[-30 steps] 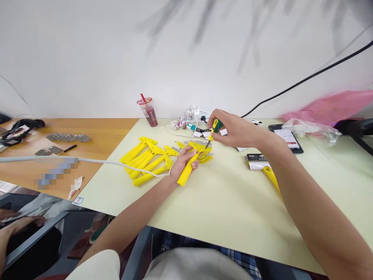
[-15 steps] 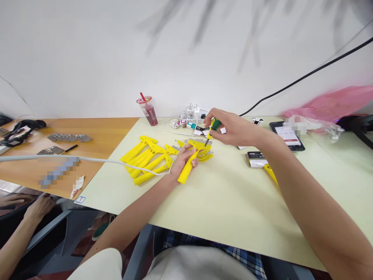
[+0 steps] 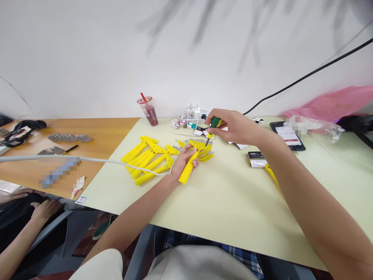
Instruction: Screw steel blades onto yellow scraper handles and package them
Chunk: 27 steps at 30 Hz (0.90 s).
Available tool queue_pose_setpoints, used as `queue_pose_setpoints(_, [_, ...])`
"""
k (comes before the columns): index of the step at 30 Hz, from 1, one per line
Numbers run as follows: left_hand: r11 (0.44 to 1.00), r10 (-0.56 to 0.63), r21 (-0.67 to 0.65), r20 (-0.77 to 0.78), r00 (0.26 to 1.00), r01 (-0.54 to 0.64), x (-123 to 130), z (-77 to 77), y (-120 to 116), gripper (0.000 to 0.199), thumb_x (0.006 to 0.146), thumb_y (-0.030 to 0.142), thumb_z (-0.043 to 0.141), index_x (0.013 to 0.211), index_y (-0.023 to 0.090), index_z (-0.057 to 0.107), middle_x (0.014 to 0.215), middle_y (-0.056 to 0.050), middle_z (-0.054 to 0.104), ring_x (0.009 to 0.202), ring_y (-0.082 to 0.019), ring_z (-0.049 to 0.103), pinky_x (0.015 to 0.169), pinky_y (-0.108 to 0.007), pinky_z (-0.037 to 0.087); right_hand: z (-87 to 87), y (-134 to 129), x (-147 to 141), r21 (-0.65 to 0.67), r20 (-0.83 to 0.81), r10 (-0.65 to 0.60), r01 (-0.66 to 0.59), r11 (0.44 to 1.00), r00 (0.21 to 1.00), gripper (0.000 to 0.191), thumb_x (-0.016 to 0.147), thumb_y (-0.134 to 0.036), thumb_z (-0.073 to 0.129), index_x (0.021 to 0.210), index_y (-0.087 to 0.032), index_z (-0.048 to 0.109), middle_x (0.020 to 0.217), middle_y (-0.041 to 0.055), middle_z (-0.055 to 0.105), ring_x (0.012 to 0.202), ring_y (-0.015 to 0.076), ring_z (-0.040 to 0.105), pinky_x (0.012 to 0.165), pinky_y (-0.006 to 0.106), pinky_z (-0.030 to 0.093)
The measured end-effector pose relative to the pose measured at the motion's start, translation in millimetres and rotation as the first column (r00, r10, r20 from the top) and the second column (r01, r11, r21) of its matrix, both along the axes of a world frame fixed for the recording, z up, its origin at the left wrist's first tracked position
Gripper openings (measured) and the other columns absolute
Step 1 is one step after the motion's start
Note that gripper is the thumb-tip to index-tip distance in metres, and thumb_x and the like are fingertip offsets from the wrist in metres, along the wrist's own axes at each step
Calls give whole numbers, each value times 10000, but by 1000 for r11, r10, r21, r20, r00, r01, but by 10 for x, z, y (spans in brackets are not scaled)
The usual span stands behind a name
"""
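My left hand [image 3: 184,161] is wrapped round the handle of a yellow scraper [image 3: 187,171], whose wide head points away from me. Above that head, my right hand [image 3: 223,124] grips a green and yellow screwdriver [image 3: 215,122] with its shaft pointing down. The screwdriver's tip is at the scraper's head; whether it sits in a screw is too small to tell. More yellow scraper parts [image 3: 206,156] lie just behind and right of the held one. Several yellow handles [image 3: 145,153] lie side by side left of my left hand.
A cup with a red straw [image 3: 148,111] stands near the wall. A power strip [image 3: 201,114], a phone [image 3: 287,136] and a packaged yellow-handled tool [image 3: 257,160] are on the table [image 3: 221,210]. A white cable [image 3: 116,161] crosses over my left wrist. Another person's hand [image 3: 46,210] is at lower left.
My right hand has turned slightly on the screwdriver, showing more of its green handle. My left hand and the scraper have barely moved. The other person's hand at lower left has shifted right and opened out.
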<state>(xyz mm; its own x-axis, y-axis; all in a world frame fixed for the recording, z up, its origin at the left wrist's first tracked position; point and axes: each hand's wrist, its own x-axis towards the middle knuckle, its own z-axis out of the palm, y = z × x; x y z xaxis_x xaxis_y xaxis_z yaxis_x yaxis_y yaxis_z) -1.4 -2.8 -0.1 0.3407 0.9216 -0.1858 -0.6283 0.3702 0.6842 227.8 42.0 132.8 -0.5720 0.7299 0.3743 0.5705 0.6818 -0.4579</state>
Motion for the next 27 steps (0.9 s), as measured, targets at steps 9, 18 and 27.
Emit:
queue_pose_setpoints(9, [1000, 14, -22, 4, 1000, -14, 20, 17, -15, 555, 763, 180, 958, 1163, 245, 578, 1115, -10, 712, 533, -12, 506, 502, -166, 442, -17, -36, -21, 45, 17, -6, 5, 999, 1000, 209, 952, -366, 678, 1131, -262, 649, 1180, 91, 786, 941, 272, 724, 790, 366, 531])
queue_pose_setpoints(18, [1000, 9, -29, 10, 1000, -9, 19, -4, -4, 563, 763, 179, 962, 1181, 235, 590, 1095, -10, 696, 542, -14, 505, 511, -171, 440, -23, -55, -90, 55, 31, -42, 41, 998, 999, 276, 977, -518, 703, 998, -254, 626, 990, 63, 769, 796, 243, 676, 747, 356, 491])
queue_pose_setpoints(27, [1000, -10, -13, 1, 1000, 10, 20, -8, -11, 557, 764, 208, 969, 1169, 226, 587, 1124, -32, 711, 543, -8, 496, 517, -160, 432, -45, -41, -103, 14, -10, 2, -2, 1000, 1000, 237, 988, -436, 705, 1130, -281, 594, 997, 40, 778, 813, 246, 708, 768, 359, 501])
